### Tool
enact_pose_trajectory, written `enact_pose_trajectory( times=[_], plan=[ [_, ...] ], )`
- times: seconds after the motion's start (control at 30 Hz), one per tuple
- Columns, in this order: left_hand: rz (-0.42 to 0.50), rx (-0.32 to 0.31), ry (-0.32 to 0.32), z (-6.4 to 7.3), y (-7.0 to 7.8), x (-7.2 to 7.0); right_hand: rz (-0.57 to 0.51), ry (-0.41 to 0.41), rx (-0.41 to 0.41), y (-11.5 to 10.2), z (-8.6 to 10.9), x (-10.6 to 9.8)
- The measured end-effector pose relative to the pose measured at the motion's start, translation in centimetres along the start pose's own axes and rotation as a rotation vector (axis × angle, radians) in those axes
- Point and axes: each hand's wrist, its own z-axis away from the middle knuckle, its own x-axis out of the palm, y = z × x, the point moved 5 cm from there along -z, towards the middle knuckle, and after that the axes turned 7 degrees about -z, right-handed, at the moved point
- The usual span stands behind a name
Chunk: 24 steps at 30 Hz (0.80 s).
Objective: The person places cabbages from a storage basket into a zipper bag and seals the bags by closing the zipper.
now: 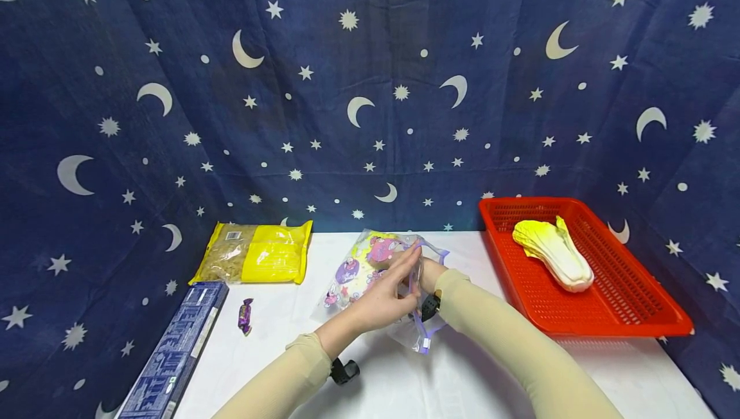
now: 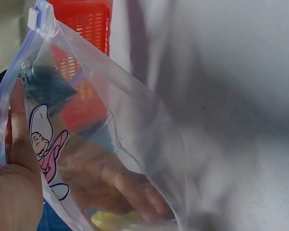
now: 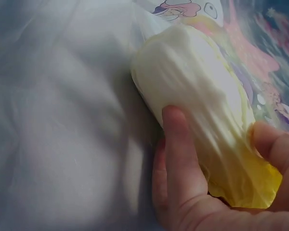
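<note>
A clear zip bag [image 1: 358,274] with cartoon prints and a purple zip edge lies tilted at the middle of the table. My left hand [image 1: 390,297] holds its mouth, fingers along the purple edge in the left wrist view. Through that mouth reaches my right hand [image 1: 430,272], partly hidden by the left hand and the printed plastic. Inside the bag, the right wrist view has the right hand [image 3: 197,192] gripping a small napa cabbage [image 3: 192,86], white stalk pointing away and yellow leaves toward the palm. A white zip slider [image 1: 426,343] hangs at the near corner.
At right stands a red plastic basket [image 1: 621,328] with another napa cabbage [image 1: 555,255] in it. On the left are a yellow food packet [image 1: 274,255], a purple wrapped candy [image 1: 245,316] and a long blue box [image 1: 179,348]. A starry curtain [image 1: 324,85] hangs behind the table.
</note>
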Motion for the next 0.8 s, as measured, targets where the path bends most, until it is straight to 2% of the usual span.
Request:
enact_pose_trajectory(
  times=[0.03,0.13,0.17,0.2,0.23,0.27,0.3,0.37,0.43,0.5,0.53,0.6,0.63,0.67,0.7,0.73,0.77,0.8],
  plan=[
    [0.001,0.001,-0.001,0.0,0.0,0.0,-0.085,0.022,-0.01,-2.0,0.7,-2.4],
    [0.02,0.002,-0.005,-0.1,0.0,0.1,-0.312,-0.011,0.066,-8.7,2.5,-9.8],
    [0.03,0.004,-0.007,-0.1,0.0,0.1,-0.35,-0.013,0.071,-9.2,2.5,-10.4],
    [0.038,0.003,-0.009,-0.1,0.1,0.1,-0.365,-0.005,0.071,-10.7,2.8,-11.8],
    [0.043,0.003,-0.012,-0.1,0.1,0.2,-0.366,-0.001,0.073,-11.8,3.1,-12.9],
    [0.047,0.004,-0.013,-0.1,0.0,0.2,-0.364,-0.022,0.12,-13.2,3.3,-14.2],
    [0.04,0.003,-0.011,-0.1,0.0,0.2,-0.32,-0.024,0.109,-13.7,3.5,-14.5],
    [0.024,0.0,-0.007,-0.1,0.0,0.1,-0.196,0.001,0.029,-8.3,1.9,-8.3],
    [0.005,-0.012,-0.003,-0.1,-0.1,-0.1,-0.013,-0.005,-0.038,-5.0,0.8,-4.5],
    [-0.01,-0.029,0.005,-0.1,-0.2,-0.2,0.309,-0.011,-0.186,-2.0,0.0,-0.6],
    [-0.01,-0.036,0.009,-0.1,-0.2,-0.3,0.528,-0.046,-0.217,-0.7,-0.5,1.0],
    [-0.019,-0.044,0.019,-0.2,-0.3,-0.5,0.962,-0.166,-0.293,-5.5,0.5,-3.0],
    [-0.019,-0.044,0.025,-0.2,-0.3,-0.6,1.15,-0.193,-0.36,-6.3,0.6,-3.4],
    [-0.02,-0.046,0.031,-0.2,-0.3,-0.7,1.295,-0.267,-0.411,-6.7,0.6,-3.5],
    [-0.023,-0.045,0.037,-0.3,-0.3,-0.7,1.377,-0.354,-0.419,-6.9,0.5,-3.6],
    [-0.018,-0.043,0.043,-0.3,-0.4,-0.8,1.451,-0.41,-0.465,-7.1,0.3,-3.5],
    [-0.018,-0.045,0.045,-0.3,-0.4,-0.8,1.473,-0.389,-0.518,-6.8,-0.1,-3.1],
    [-0.018,-0.052,0.052,-0.3,-0.5,-0.9,1.485,-0.404,-0.554,-6.2,-0.6,-2.2]
  ],
)
